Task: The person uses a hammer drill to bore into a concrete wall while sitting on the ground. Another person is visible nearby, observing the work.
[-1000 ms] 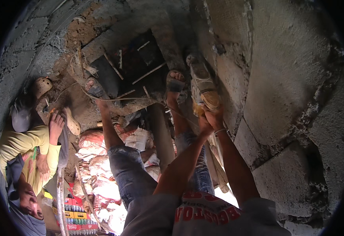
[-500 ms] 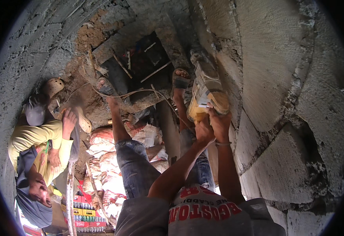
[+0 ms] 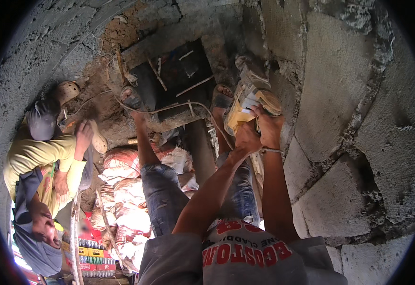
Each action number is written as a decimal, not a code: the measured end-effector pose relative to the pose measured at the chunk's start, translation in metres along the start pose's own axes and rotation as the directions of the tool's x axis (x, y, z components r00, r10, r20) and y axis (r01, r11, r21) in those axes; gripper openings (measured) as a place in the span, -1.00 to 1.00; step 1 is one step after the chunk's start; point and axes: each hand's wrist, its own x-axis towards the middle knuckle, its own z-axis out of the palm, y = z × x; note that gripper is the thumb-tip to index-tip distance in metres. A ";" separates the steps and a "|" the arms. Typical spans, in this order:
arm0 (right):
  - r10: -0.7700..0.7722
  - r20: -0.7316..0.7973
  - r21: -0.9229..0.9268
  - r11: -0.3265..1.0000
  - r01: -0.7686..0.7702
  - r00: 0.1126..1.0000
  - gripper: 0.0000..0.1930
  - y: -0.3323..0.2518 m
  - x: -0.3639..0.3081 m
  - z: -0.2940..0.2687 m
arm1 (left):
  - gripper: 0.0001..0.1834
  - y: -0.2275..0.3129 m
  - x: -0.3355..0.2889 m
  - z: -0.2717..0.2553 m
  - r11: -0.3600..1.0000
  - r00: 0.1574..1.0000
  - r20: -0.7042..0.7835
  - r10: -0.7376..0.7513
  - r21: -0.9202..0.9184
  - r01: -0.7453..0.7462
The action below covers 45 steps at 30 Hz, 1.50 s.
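A dusty, yellow-and-grey power tool [image 3: 242, 112] is held in front of me, close to the stone wall at my right. My left hand [image 3: 248, 137] is wrapped round its yellow near end. Just beside it, my right hand [image 3: 268, 124] grips the tool's right side, a band round that wrist. The far end of the tool, caked in dust, reaches past my right foot. Both hands hide part of the tool's grip. A thin cable [image 3: 172, 108] loops over from the left across my legs, its end by the tool hard to trace.
Rough stone blocks [image 3: 340, 80] rise close on the right. Between my sandalled feet lies a dark, framed square opening [image 3: 183, 71] with sticks. Stacked filled sacks [image 3: 131, 190] lie behind my legs. A person in yellow [image 3: 41, 159] crouches left, near bottle crates [image 3: 91, 254] and a pole [image 3: 76, 232].
Both hands and the power tool have moved slightly away from me. The view has shifted a little, and the person at left appears slightly farther left.
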 end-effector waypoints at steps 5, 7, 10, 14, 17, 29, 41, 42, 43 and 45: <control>0.084 0.011 0.015 0.996 -0.084 0.996 -0.83 -0.011 -0.002 0.028 | -0.49 0.003 0.013 -0.035 0.990 0.990 0.001 0.139 0.009 -0.139; 0.081 -0.047 -0.023 0.996 -0.082 0.996 -0.89 -0.015 -0.005 0.038 | -0.45 0.010 0.016 -0.044 0.999 0.990 0.143 0.020 0.040 -0.026; 0.091 -0.006 -0.085 0.992 -0.091 0.996 -0.87 -0.016 0.004 0.038 | -0.45 0.006 0.022 -0.040 0.996 0.996 0.076 0.050 0.073 -0.055; 0.114 0.056 -0.111 0.988 -0.107 0.992 -0.96 -0.035 0.024 0.046 | -0.60 0.029 0.036 -0.046 1.000 0.998 0.059 0.015 0.007 -0.016; 0.078 0.009 -0.220 0.973 -0.074 0.997 -0.94 -0.046 0.031 0.065 | -0.41 0.032 0.050 -0.049 1.000 0.996 0.087 0.018 -0.008 -0.018; 0.005 -0.032 -0.173 0.985 -0.010 0.999 -0.84 0.015 0.014 0.026 | -0.35 -0.026 0.027 -0.027 0.971 0.974 -0.022 0.226 0.087 -0.223; 0.102 0.064 -0.280 0.957 -0.080 0.993 -0.91 -0.044 0.046 0.043 | -0.45 0.032 0.051 -0.021 0.997 0.998 0.049 -0.046 -0.066 0.049; 0.106 0.060 -0.304 0.949 -0.083 0.993 -0.92 -0.052 0.051 0.049 | -0.48 0.038 0.057 -0.026 0.994 1.000 0.004 -0.029 -0.104 0.029; 0.109 0.056 -0.329 0.941 -0.085 0.992 -0.92 -0.059 0.055 0.055 | -0.51 0.046 0.063 -0.029 0.992 0.996 0.032 -0.082 -0.090 0.085; 0.128 0.077 -0.394 0.915 -0.088 0.989 -0.92 -0.069 0.066 0.070 | -0.51 0.054 0.074 -0.035 0.984 0.991 0.026 -0.128 -0.119 0.130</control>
